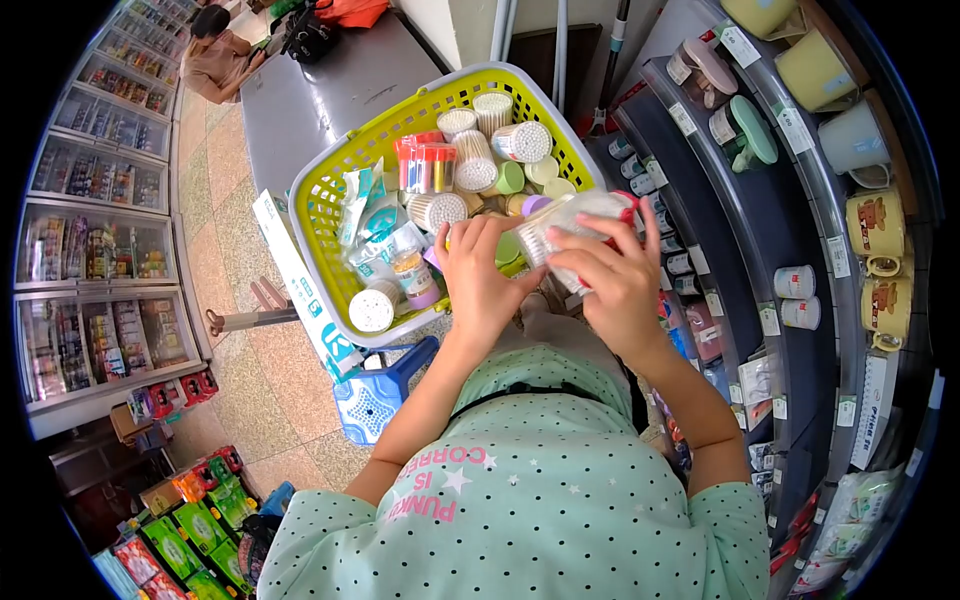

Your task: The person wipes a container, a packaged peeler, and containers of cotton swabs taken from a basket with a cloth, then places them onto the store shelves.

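Observation:
My right hand is closed on a clear plastic pack of cotton swabs with red at one end, held over the near right corner of a yellow-green basket. Beside it, my left hand is over the basket's near edge, thumb and fingers apart; the thumb tip comes close to the pack, and contact cannot be made out. Inside the basket lie several round tubs of cotton swabs, red-lidded tubs and white-and-teal packets.
The basket rests by a grey table. To the right, shelves carry mugs and small cups. A blue plastic stool stands below the basket. Glass-fronted cabinets line the left, and a person sits at the far left.

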Demonstrator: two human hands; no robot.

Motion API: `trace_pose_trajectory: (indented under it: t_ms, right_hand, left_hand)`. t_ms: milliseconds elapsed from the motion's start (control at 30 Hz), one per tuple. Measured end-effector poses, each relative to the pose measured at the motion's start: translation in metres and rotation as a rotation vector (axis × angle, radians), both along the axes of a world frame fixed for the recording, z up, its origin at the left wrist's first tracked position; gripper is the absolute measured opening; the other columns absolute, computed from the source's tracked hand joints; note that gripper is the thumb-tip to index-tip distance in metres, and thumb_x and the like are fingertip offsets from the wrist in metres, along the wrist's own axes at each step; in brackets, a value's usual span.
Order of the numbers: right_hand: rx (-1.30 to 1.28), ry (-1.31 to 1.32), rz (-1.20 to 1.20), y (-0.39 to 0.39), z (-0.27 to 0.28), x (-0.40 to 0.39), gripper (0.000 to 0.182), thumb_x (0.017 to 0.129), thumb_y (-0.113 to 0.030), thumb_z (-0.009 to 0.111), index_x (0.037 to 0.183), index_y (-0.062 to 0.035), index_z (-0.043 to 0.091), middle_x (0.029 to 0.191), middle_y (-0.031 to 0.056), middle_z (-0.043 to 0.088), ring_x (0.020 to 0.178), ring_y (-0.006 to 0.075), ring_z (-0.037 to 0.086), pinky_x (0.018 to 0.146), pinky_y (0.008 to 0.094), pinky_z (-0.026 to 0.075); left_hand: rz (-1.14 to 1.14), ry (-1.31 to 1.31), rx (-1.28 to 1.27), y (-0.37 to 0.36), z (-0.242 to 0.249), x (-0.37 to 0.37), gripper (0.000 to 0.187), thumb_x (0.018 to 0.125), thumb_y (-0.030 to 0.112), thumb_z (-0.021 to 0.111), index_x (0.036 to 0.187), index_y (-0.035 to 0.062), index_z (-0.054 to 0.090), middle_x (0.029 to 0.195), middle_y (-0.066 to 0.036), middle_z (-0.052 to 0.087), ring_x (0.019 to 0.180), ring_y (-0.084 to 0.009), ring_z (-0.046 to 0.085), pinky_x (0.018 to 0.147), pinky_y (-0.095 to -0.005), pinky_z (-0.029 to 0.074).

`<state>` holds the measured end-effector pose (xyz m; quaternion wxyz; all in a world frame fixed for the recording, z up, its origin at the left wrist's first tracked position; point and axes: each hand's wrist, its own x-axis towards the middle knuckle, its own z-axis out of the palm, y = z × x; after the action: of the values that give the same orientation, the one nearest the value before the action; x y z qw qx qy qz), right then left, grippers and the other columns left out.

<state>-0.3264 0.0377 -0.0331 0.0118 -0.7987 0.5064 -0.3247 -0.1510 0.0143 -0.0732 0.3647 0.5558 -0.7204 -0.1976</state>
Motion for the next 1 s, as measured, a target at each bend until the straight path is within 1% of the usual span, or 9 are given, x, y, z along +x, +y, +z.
trace_pose_trajectory:
  t_ms: [33,133,167,367,467,633,800,900,1000]
  right_hand:
    - [0.000,-0.013,-0.031,-0.001,0.001,-0.003,0.023,0.075,0.003,0.063,0.087,-0.0131,0.074,0.107,-0.0044,0.074,0.110,0.0199,0.061,0.117,0.0648,0.020]
    - [0.023,-0.023,-0.095,0.000,0.002,-0.009,0.028,0.071,0.007,0.064,0.087,-0.0132,0.074,0.108,-0.0034,0.075,0.111,0.0201,0.061,0.118,0.0636,0.018]
    - [0.033,-0.030,-0.101,0.001,0.004,-0.009,0.034,0.068,0.011,0.062,0.088,-0.0129,0.075,0.109,-0.0031,0.075,0.110,0.0210,0.062,0.119,0.0611,0.016]
    - [-0.028,-0.263,-0.168,0.000,0.007,-0.016,0.041,0.067,0.012,0.059,0.095,-0.0130,0.075,0.111,-0.0018,0.075,0.108,0.0216,0.064,0.120,0.0571,0.016]
    - [-0.038,-0.193,-0.241,0.000,0.006,-0.013,0.043,0.066,0.012,0.060,0.097,-0.0134,0.075,0.111,-0.0009,0.075,0.109,0.0212,0.064,0.120,0.0572,0.017]
    - [-0.014,-0.110,-0.204,0.006,-0.006,0.010,0.037,0.068,0.008,0.063,0.096,-0.0136,0.074,0.108,-0.0007,0.074,0.108,0.0201,0.065,0.119,0.0602,0.020]
    - [-0.014,-0.158,-0.108,0.016,-0.011,0.027,0.033,0.068,0.005,0.064,0.095,-0.0125,0.074,0.107,-0.0001,0.074,0.104,0.0194,0.066,0.117,0.0586,0.024]
    - [0.000,-0.175,-0.079,0.017,-0.012,0.026,0.032,0.068,0.006,0.065,0.093,-0.0125,0.074,0.106,-0.0006,0.075,0.104,0.0190,0.066,0.116,0.0568,0.026]
    - [0.005,-0.188,-0.074,0.018,-0.013,0.023,0.032,0.068,0.006,0.066,0.092,-0.0126,0.075,0.105,-0.0010,0.075,0.104,0.0186,0.066,0.116,0.0565,0.027]
  left_hand:
    - [0.004,-0.004,0.000,0.000,0.001,0.000,0.059,0.056,0.015,0.088,0.112,0.0102,0.067,0.106,-0.005,0.064,0.109,-0.0279,0.057,0.112,-0.0522,0.029]
    - [0.006,-0.007,-0.001,0.001,0.002,-0.001,0.060,0.056,0.017,0.090,0.111,0.0097,0.067,0.105,-0.005,0.064,0.108,-0.0277,0.058,0.111,-0.0519,0.030]
    - [0.001,-0.005,-0.004,0.001,0.001,-0.001,0.060,0.056,0.017,0.090,0.111,0.0097,0.066,0.105,-0.005,0.064,0.108,-0.0277,0.058,0.111,-0.0518,0.030]
    - [-0.026,0.045,-0.003,0.001,-0.005,-0.001,0.060,0.058,0.014,0.090,0.112,0.0090,0.064,0.107,-0.007,0.063,0.111,-0.0276,0.059,0.111,-0.0513,0.030]
    - [-0.036,0.055,-0.001,0.003,-0.005,-0.002,0.060,0.058,0.013,0.089,0.112,0.0085,0.064,0.108,-0.007,0.062,0.111,-0.0279,0.059,0.111,-0.0507,0.031]
    - [-0.054,0.067,-0.010,0.003,-0.004,-0.003,0.060,0.058,0.009,0.087,0.113,0.0082,0.063,0.107,-0.008,0.061,0.110,-0.0282,0.059,0.112,-0.0492,0.031]
    - [-0.049,0.054,-0.044,0.004,-0.009,-0.004,0.058,0.060,0.009,0.084,0.113,0.0077,0.063,0.107,-0.008,0.060,0.109,-0.0293,0.057,0.110,-0.0489,0.032]
    - [-0.069,0.044,-0.037,0.003,-0.006,-0.001,0.056,0.060,0.009,0.082,0.113,0.0078,0.063,0.109,-0.009,0.060,0.109,-0.0305,0.057,0.105,-0.0471,0.035]
    - [-0.032,0.188,0.085,0.000,-0.004,0.004,0.055,0.060,0.011,0.082,0.112,0.0082,0.065,0.107,-0.008,0.063,0.107,-0.0305,0.058,0.100,-0.0446,0.037]
